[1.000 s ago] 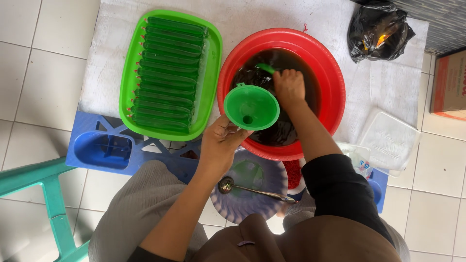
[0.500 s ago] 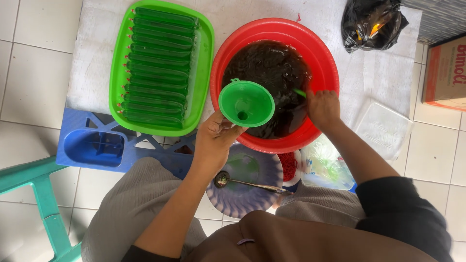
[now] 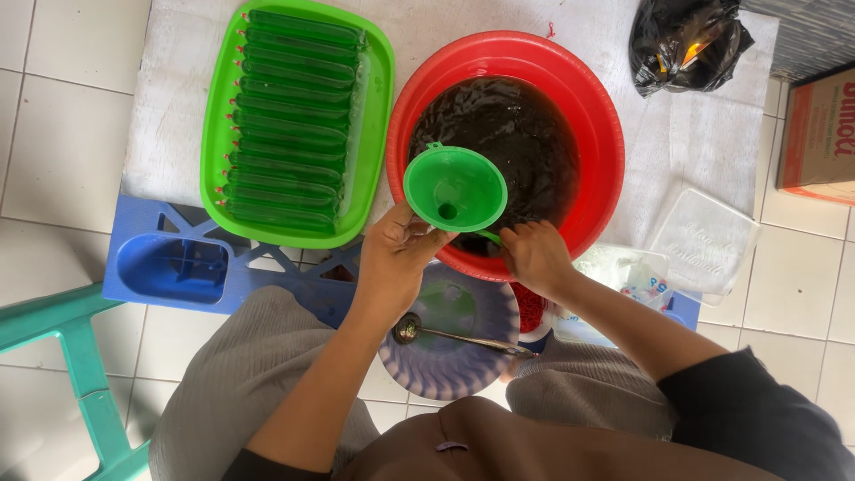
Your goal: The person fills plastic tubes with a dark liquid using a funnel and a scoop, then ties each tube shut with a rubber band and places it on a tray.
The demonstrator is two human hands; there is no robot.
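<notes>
My left hand [image 3: 398, 258] holds a green funnel [image 3: 454, 188] by its neck over the near rim of a red basin [image 3: 598, 116] filled with dark liquid [image 3: 517, 125]. My right hand [image 3: 536, 256] grips the thin green handle of a scoop [image 3: 488, 237] just beside the funnel; the scoop's bowl is hidden. Left of the basin stands a green tray [image 3: 215, 134] packed with several long green filled tubes [image 3: 289, 107]. Below my hands a patterned plate [image 3: 445, 352] carries a metal spoon [image 3: 454, 335].
A blue plastic stool [image 3: 178, 263] lies under the tray's near edge. A black bag [image 3: 681, 40], a cardboard box [image 3: 819, 134] and a clear lid [image 3: 704, 240] sit at the right. A teal frame [image 3: 62, 356] stands at lower left.
My right hand has drawn back from the middle of the basin to its near rim beside the funnel. The funnel stays held in my left hand.
</notes>
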